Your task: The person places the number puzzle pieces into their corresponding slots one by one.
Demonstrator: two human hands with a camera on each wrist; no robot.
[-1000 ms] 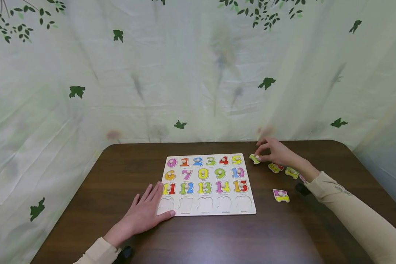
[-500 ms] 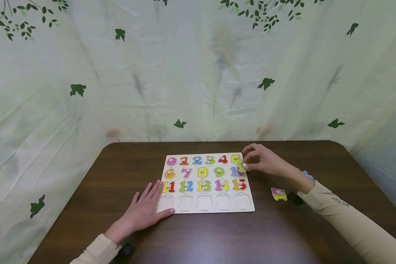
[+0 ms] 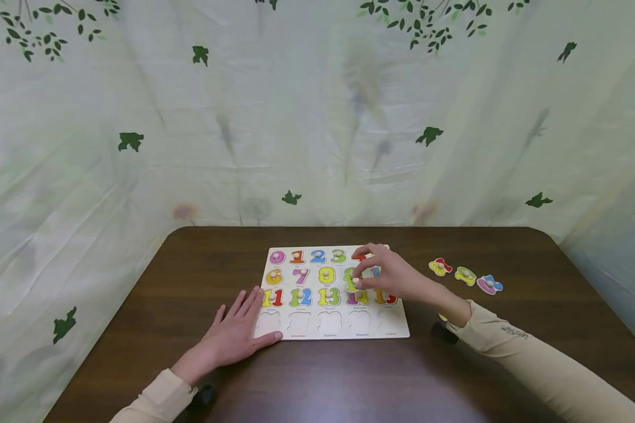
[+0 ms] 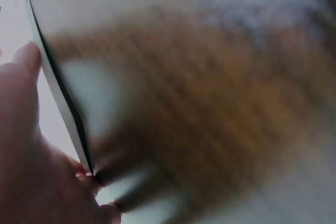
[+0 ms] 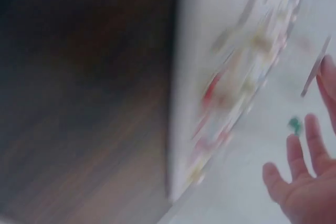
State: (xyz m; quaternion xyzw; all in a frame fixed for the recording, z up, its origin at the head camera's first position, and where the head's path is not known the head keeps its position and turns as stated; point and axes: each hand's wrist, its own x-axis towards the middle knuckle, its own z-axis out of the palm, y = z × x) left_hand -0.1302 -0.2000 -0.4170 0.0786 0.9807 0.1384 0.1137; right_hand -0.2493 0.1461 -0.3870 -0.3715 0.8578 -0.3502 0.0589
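Observation:
A white number puzzle board [image 3: 344, 336] lies on the table, with knobbed number pieces in its upper three rows and bare recesses in the front row. My left hand [image 3: 230, 338] rests on the board's left edge, fingers straight and thumb at the front corner. Above the right half of the board, my right hand [image 3: 391, 275] pinches a green-and-yellow number puzzle piece [image 3: 350, 282] by its knob. In the right wrist view this piece [image 5: 316, 69] appears edge-on, raised off the board, the other fingers spread. My right hand hides several pieces on the board.
Right of the board lie a red-and-yellow piece [image 3: 441, 267], a green-and-yellow piece [image 3: 465, 276] and a blue-and-pink piece [image 3: 490, 285]. Another piece [image 3: 443, 317] is mostly hidden by the right wrist. A patterned curtain [image 3: 317, 117] hangs behind the brown table [image 3: 317, 382].
My right hand has carried the pinched piece leftward from the table beside the board to over the board. Loose pieces its arm covered show again. My left hand has stayed in place.

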